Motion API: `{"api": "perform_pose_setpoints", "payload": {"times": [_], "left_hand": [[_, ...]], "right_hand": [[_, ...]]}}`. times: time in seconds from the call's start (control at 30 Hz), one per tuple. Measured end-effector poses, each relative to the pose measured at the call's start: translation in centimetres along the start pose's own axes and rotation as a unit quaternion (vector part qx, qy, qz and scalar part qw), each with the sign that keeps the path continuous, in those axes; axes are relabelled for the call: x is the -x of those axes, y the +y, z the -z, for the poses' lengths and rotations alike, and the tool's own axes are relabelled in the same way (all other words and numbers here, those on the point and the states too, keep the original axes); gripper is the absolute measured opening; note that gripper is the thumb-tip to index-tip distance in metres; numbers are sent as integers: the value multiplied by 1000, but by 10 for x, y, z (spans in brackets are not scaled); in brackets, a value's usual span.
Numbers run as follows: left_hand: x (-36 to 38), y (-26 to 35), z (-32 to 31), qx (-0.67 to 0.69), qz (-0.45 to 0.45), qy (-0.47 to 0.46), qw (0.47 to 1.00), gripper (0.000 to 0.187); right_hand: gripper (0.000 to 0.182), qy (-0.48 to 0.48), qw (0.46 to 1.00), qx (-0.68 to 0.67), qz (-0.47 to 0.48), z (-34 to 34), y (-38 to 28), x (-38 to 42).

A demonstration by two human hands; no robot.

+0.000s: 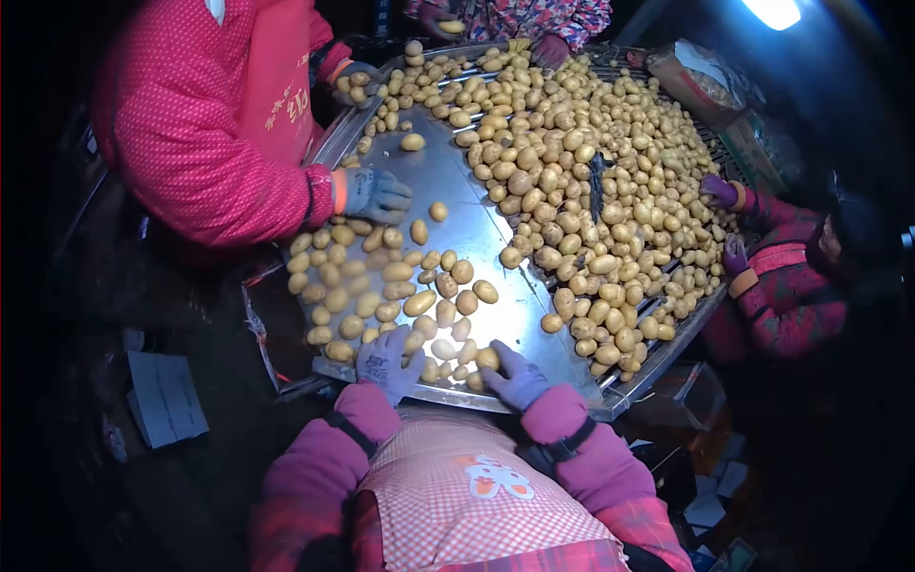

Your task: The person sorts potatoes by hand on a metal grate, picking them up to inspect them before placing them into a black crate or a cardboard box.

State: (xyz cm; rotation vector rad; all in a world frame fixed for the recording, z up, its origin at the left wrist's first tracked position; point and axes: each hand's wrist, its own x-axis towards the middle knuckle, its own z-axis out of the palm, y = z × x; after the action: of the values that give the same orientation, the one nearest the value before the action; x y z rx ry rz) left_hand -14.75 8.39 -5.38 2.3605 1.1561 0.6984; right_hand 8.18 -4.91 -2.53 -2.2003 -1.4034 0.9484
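My left hand (386, 360), in a grey glove, rests with spread fingers on potatoes at the near edge of a metal sorting table (477, 224). My right hand (516, 375), in a purple-grey glove, lies flat on the table beside a small heap of potatoes (456, 362). Neither hand grips anything. A large pile of yellow potatoes (581, 162) covers the table's right and far side. A smaller group of potatoes (353, 281) lies at the left edge.
A person in a red jacket stands at the left, with a gloved hand (374, 194) on the table. Another person's purple gloves (724, 224) work at the right edge. A third person's hand (551, 48) is at the far end. A sack (701, 81) stands behind.
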Motion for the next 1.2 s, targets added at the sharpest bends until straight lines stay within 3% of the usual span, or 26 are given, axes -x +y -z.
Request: {"api": "perform_pose_setpoints", "payload": {"times": [0.07,0.13,0.2,0.33,0.37,0.4,0.47,0.53,0.6,0.63,0.7,0.8,0.83,0.9,0.93,0.97,1.0,1.1,1.13,1.2], "left_hand": [[2,4,-1,-22,12,-18,1000,41],[2,5,-1,-50,10,-32,998,46],[-1,9,2,-71,18,-58,996,49],[-6,19,13,-109,49,-108,987,53],[-6,19,13,-110,50,-102,987,53],[-7,19,14,-112,55,-103,987,53],[-6,20,12,-124,39,-71,989,54],[-3,18,8,-109,45,-82,990,54],[-3,17,6,-98,50,-89,990,54],[-3,17,7,-94,56,-93,990,54],[-7,22,12,-107,76,-111,985,55],[-5,24,9,-119,74,-89,986,56],[-5,24,8,-121,73,-89,986,56],[-4,23,8,-118,70,-84,987,57],[-3,23,9,-122,75,-82,986,57],[-3,24,10,-125,74,-85,986,57],[-5,25,10,-127,73,-88,985,57],[-4,22,7,-125,67,-77,987,57],[-4,23,9,-129,73,-80,986,57],[-8,25,11,-134,90,-108,981,57]], "right_hand": [[58,-88,996,-13,-22,36,-24,-15],[54,61,997,28,25,62,4,-43],[52,186,982,-14,-3,102,32,-67],[62,341,891,299,-32,149,95,-116],[68,266,936,216,-78,148,83,-113],[68,261,938,215,-76,141,70,-108],[70,264,875,404,-30,125,54,-95],[70,208,945,248,41,123,56,-88],[67,194,921,320,105,98,51,-76],[63,176,941,270,106,92,21,-64],[55,236,909,283,193,66,11,-52],[46,103,945,143,276,58,-1,-36],[46,105,945,141,276,66,-4,-35],[39,47,980,-9,193,86,-9,-42],[32,159,962,-32,219,92,-3,-53],[25,166,968,-8,190,105,2,-74],[22,230,949,59,207,117,2,-89],[33,149,972,95,156,125,23,-151],[36,180,959,125,182,112,38,-170],[41,153,956,171,184,107,35,-184]]}}
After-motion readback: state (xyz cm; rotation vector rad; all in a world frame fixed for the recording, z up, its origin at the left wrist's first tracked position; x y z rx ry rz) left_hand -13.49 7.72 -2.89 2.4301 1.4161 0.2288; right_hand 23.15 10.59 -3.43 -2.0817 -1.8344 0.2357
